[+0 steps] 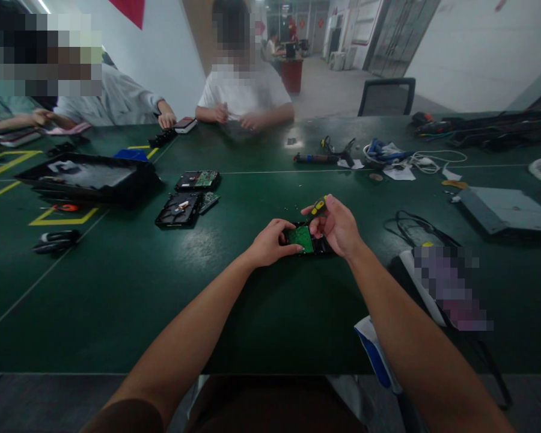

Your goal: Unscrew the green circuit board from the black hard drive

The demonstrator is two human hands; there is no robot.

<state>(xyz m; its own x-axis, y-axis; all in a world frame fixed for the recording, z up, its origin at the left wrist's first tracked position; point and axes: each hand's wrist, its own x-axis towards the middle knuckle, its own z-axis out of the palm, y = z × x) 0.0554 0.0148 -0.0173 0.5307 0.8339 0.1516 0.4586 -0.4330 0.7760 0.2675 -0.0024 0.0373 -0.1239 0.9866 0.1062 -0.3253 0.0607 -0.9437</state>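
Note:
A hard drive [305,239] with a green circuit board facing up lies on the dark green table [117,288] in front of me. My left hand [273,242] grips its left side, fingers curled over the edge. My right hand [336,225] is closed around a screwdriver with a yellow and black handle [318,207], held above the right side of the drive. The tip of the tool is hidden behind my fingers.
Two more opened drives [180,209] [198,180] and a loose green board lie to the left. A black tray [85,177] sits far left, a grey box [500,207] and cables [415,224] to the right. Two people sit across the table.

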